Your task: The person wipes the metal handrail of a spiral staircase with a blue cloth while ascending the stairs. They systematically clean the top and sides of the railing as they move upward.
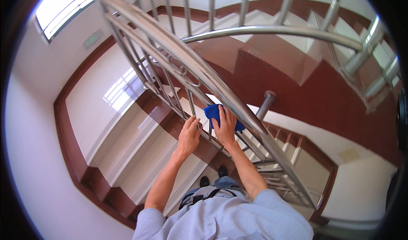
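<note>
My right hand holds a folded blue cloth against the stainless steel stair railing, just below its thick top rail. The cloth shows on both sides of the fingers. My left hand is to the left of it, near the thin upright bars of the same railing. Its thumb and fingers are apart, and I see nothing in it. Whether its fingertips touch a bar cannot be told.
Pale stone steps with grooved edges and red-brown borders descend toward my black shoes. A landing is at upper left, below a bright window. Another railing and flight rise at upper right.
</note>
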{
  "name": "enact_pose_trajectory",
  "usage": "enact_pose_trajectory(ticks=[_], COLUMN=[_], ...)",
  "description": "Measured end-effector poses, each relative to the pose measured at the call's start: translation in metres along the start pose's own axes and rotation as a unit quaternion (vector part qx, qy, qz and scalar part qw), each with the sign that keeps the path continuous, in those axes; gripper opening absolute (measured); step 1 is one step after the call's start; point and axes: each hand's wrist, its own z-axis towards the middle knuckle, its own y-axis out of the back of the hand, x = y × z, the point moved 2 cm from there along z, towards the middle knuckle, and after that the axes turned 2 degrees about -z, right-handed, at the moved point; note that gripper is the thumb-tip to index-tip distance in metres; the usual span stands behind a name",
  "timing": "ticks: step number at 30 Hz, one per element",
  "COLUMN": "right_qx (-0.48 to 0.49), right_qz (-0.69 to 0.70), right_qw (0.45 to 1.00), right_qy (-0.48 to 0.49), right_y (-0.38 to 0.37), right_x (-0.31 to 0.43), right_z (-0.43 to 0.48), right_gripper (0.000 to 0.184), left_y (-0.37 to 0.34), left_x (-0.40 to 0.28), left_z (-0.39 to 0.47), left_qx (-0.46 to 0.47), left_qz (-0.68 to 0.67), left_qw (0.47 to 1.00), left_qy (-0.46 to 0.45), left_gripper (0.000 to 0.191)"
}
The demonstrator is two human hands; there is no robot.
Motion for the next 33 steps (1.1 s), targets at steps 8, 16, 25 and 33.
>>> enact_pose_trajectory(ticks=[8,16,25,33], right_qx=[0.066,0.042,0.015,-0.183], right_qz=[0.073,0.045,-0.001,-0.035], right_qw=[0.995,0.997,0.998,0.975], right_qy=[0.0,-0.047,0.06,0.118], right_y=[0.01,0.026,0.087,0.222], right_x=[-0.019,-0.031,0.008,0.071], right_z=[-0.001,-0.006,-0.003,0.035], right_gripper=[0.054,0.046,0.027,0.028], left_y=[-0.021,-0.071,-0.04,0.023], left_x=[0.006,-0.014,-0.044,-0.054], left_z=[-0.008,0.014,0.035,0.082], left_qx=[-0.116,-0.139,-0.245,-0.343], left_qz=[-0.076,-0.124,-0.226,-0.28], left_qw=[0.989,0.982,0.943,0.896], left_qy=[0.058,0.041,0.0,-0.022], left_gripper=[0.033,0.033,0.025,0.023])
